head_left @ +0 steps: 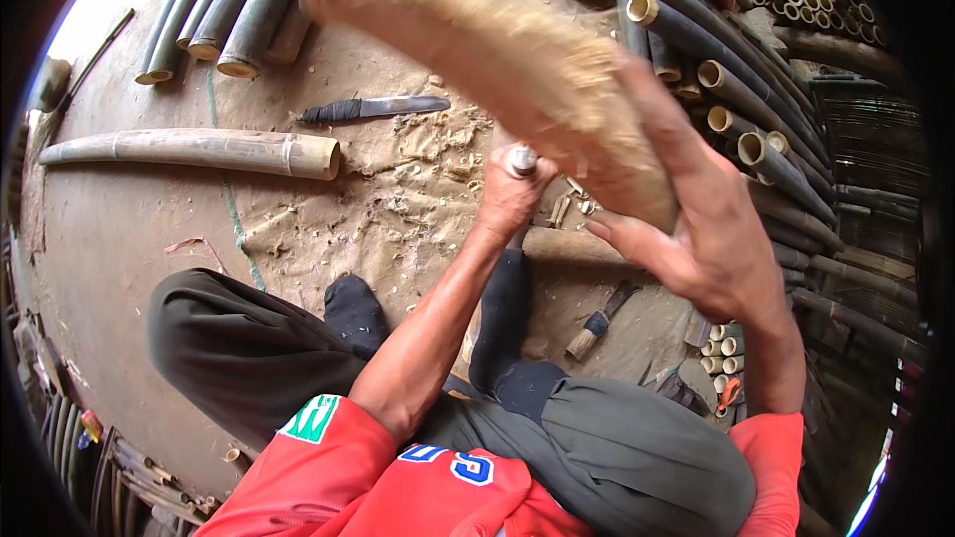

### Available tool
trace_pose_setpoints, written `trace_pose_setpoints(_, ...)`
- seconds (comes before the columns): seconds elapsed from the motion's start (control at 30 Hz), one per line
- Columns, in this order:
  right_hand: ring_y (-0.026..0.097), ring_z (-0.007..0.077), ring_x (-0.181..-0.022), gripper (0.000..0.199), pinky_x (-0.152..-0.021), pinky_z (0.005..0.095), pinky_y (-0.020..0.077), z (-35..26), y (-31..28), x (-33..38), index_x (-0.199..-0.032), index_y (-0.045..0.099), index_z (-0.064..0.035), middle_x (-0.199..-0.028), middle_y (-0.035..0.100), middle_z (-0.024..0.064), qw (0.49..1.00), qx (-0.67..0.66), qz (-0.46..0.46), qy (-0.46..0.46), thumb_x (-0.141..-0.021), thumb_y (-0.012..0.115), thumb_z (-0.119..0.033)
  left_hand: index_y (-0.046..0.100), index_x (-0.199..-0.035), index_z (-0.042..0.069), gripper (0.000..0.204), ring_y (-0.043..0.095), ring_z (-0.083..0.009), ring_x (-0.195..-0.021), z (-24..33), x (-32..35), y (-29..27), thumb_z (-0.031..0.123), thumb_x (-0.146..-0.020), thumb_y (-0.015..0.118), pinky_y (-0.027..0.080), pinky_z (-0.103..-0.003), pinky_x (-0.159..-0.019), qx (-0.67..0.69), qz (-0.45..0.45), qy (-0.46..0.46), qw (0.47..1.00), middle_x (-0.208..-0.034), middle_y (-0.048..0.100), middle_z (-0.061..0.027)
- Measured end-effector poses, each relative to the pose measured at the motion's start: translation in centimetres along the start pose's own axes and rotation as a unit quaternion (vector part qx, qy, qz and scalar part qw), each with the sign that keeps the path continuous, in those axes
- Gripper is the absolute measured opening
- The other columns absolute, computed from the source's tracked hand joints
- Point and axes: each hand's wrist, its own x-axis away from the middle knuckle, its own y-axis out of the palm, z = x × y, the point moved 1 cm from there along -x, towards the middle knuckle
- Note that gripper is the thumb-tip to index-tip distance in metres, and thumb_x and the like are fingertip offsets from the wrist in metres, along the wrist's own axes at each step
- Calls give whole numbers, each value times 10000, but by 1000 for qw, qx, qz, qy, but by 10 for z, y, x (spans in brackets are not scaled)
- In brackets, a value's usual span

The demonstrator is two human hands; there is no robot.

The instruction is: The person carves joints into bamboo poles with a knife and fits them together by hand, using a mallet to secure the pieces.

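My right hand (721,244) has its grip clamped around a thick, pale bamboo section (487,50), lifted off the ground and slanting up and away from me; it is blurred, so I cannot read its surface well. My left hand (509,194) is closed tight on the metal-capped handle of a tool (520,159), held just beside the lower end of that section; the working end is hidden, so I cannot tell what kind of tool it is.

I sit on the ground with my legs out over a burlap mat (398,189) littered with chips and shavings (567,201), which suggests a good deal of cutting is done. One peeled pale pole (199,149) lies at the mat's left edge, seemingly finished. Many green poles (229,10) along the far edge look untouched, so much appears left. A knife (373,107) lies at the mat's far edge, and a brush (597,323) by my right leg.
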Motion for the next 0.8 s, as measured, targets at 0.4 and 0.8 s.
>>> trace_pose_setpoints(0.4, 546, 445, -1402, 1049, -1160, 458, 457, 12, 19, 3, -1692, 266, -200, -1549, 525, 265, 994, -12, 5, 107, -811, 829, -117, 695, -959, 56, 128, 643, -107, -759, 1, -42, -43, 176, -957, 740, 518, -282, -695, 207, 133, -74, 966, -861, 697, -22)
trace_pose_setpoints(0.8, 693, 416, -1082, 1055, -927, 488, 585, 5, 30, -17, -1690, 273, -249, -1255, 632, 201, 995, 77, -2, 71, -810, 843, -128, 719, -1024, 43, 190, 651, -83, -844, 7, -20, -3, 209, -976, 797, 527, -285, -749, 278, 136, -64, 949, -915, 722, 13)
